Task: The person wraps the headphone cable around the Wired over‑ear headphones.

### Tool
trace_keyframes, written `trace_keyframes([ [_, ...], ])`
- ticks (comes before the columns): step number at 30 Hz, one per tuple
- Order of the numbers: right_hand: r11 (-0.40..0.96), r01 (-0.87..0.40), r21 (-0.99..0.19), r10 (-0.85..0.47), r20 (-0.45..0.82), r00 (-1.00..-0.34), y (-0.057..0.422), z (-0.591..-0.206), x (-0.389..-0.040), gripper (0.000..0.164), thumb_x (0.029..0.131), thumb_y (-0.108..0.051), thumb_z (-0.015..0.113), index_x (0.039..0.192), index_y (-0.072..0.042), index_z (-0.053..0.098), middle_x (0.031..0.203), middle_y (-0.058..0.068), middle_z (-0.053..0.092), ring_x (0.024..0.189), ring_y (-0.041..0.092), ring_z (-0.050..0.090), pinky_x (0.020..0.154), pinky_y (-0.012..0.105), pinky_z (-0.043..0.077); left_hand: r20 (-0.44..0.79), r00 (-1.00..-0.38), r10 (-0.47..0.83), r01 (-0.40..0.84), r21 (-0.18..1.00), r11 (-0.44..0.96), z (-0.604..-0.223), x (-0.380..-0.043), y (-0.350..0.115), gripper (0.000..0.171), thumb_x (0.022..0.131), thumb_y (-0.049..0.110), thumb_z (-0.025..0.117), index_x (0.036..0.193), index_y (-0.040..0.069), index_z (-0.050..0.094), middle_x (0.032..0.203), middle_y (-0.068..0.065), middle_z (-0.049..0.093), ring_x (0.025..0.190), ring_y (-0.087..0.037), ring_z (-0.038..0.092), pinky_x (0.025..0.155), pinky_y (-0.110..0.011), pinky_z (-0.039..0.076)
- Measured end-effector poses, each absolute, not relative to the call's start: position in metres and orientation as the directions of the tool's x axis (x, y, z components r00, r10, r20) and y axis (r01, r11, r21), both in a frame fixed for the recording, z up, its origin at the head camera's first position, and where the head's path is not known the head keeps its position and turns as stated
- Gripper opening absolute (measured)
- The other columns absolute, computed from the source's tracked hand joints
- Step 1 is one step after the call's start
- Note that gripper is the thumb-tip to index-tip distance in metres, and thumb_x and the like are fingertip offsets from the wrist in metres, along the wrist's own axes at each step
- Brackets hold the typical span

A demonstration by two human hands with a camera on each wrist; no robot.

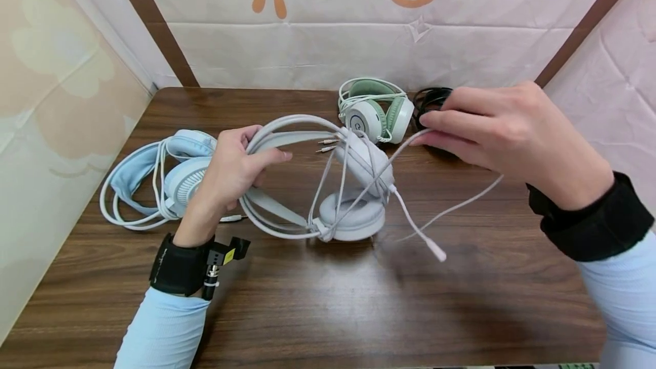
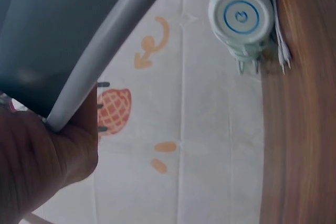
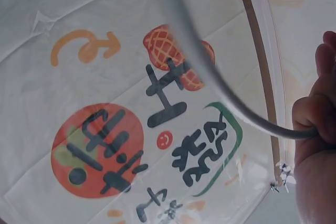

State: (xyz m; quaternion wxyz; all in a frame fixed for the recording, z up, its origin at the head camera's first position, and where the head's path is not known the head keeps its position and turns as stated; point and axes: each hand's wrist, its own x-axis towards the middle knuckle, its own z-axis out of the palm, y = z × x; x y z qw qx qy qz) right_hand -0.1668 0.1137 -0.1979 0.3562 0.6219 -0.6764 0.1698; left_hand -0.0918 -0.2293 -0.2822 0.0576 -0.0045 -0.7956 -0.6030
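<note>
My left hand (image 1: 230, 167) grips white headphones (image 1: 353, 220) by the headband, above the middle of the table. In the left wrist view the headband (image 2: 105, 51) crosses the palm. Thin white cable is wound around the ear cups, and a short stalk with a thicker tip (image 1: 435, 249) sticks out to the lower right. My right hand (image 1: 504, 130) pinches the cable (image 1: 397, 154) up and to the right of the ear cups. The right wrist view has this cable (image 3: 231, 103) curving into the fingers. A loose length of cable hangs below that hand.
Light blue headphones (image 1: 135, 172) lie left on the brown table (image 1: 318, 306), partly behind my left hand. Green and white headphones (image 1: 366, 115) stand at the back. A coiled black cable (image 1: 427, 98) is partly hidden behind my right hand. Printed cloth walls surround the table's back and sides.
</note>
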Motion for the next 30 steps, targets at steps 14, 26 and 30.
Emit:
trace_keyframes([
  [14, 0.075, -0.989, -0.126, -0.700, 0.699, -0.142, 0.079, -0.226, -0.221, 0.016, 0.083, -0.005, 0.082, 0.097, -0.012, 0.081, 0.068, -0.002, 0.056, 0.058, 0.001, 0.037, 0.056, 0.017, 0.027, 0.142, -0.971, 0.191, 0.127, 0.988, -0.089, -0.282, -0.086, -0.225, 0.019, 0.081, -0.011, 0.056, 0.093, 0.004, 0.058, 0.057, 0.007, 0.030, 0.045, -0.017, 0.015, 0.043, -0.031, 0.012],
  [26, 0.054, -0.846, -0.531, -0.667, 0.611, -0.426, 0.081, -0.270, -0.253, 0.024, 0.091, 0.008, 0.068, 0.110, -0.001, 0.078, 0.077, 0.004, 0.067, 0.069, 0.008, 0.056, 0.062, 0.018, 0.040, 0.230, -0.945, 0.234, 0.125, 0.912, -0.391, -0.292, -0.085, -0.230, 0.029, 0.077, -0.015, 0.042, 0.085, 0.009, 0.056, 0.060, 0.000, 0.017, 0.046, -0.012, 0.011, 0.044, -0.027, 0.006],
  [30, 0.067, -0.820, -0.569, -0.657, 0.594, -0.465, 0.082, -0.285, -0.255, 0.025, 0.092, 0.007, 0.066, 0.112, -0.001, 0.077, 0.077, 0.001, 0.069, 0.071, 0.009, 0.061, 0.064, 0.018, 0.044, 0.273, -0.930, 0.245, 0.142, 0.884, -0.446, -0.295, -0.088, -0.231, 0.028, 0.078, -0.014, 0.037, 0.078, 0.012, 0.049, 0.056, 0.000, 0.016, 0.044, -0.013, 0.010, 0.043, -0.027, 0.004],
])
